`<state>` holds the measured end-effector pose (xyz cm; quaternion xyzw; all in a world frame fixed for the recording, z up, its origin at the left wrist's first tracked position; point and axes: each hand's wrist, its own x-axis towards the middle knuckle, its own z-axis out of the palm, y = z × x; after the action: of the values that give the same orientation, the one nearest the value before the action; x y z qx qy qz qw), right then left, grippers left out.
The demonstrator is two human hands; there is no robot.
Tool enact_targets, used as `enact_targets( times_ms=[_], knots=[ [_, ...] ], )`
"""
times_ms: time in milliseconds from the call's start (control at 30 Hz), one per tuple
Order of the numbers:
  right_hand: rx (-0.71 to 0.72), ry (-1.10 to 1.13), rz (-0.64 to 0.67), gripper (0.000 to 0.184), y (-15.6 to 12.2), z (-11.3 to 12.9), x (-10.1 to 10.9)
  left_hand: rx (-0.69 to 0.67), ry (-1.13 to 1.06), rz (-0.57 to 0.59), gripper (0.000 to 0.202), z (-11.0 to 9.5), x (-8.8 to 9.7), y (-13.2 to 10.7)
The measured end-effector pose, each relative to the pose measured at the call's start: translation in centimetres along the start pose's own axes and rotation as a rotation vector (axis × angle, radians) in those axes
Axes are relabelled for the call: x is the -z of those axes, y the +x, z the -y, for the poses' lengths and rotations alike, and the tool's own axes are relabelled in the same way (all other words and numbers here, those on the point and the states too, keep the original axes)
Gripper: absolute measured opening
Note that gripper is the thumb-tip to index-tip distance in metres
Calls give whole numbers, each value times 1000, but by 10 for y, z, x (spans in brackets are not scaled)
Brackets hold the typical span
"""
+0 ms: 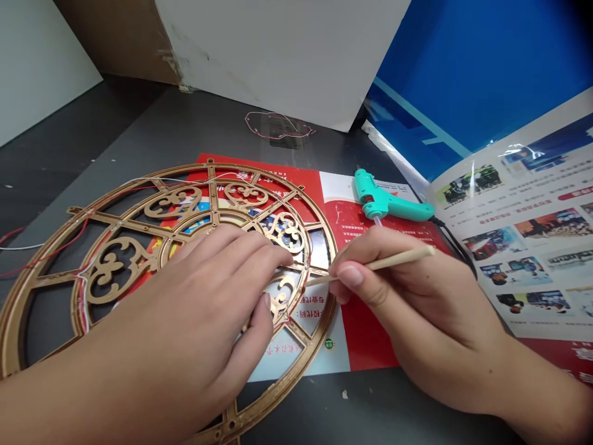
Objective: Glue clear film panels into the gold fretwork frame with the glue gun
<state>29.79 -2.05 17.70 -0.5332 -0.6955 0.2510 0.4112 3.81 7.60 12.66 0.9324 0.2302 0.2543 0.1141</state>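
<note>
A round gold openwork frame (215, 213) with spokes and scroll ornaments lies at the left and middle of the view. Thin red and white wires run along its inner ring. My left hand (217, 290) rests across its centre, fingers bent down onto the metal-coloured ring and the thumb near a scroll, holding it in place. Part of the frame is hidden beneath this hand. Between the thumb and fingers of my right hand (398, 290) is a thin wooden stick (403, 258). Its narrow end points left and meets the inner ring, beside the wires.
A turquoise glue gun (389, 207) lies on red and white printed sheets (375, 309) beyond my right hand. A thin loop of wire (278, 123) sits farther back on the dark table (217, 117). White panels (278, 49) and a propped printed sheet (523, 235) border the workspace.
</note>
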Motion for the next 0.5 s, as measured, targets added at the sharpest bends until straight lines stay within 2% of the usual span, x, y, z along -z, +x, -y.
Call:
enact_targets(
  times_ms=[100, 367, 500],
  knots=[
    [-12, -7, 34, 39, 1, 0, 0, -24, 29, -19, 23, -1, -2, 3],
    [-37, -9, 73, 34, 1, 4, 1, -67, 55, -62, 25, -3, 4, 9],
    [-28, -36, 81, 35, 4, 6, 1, -54, 69, -45, 26, -3, 2, 7]
  ],
)
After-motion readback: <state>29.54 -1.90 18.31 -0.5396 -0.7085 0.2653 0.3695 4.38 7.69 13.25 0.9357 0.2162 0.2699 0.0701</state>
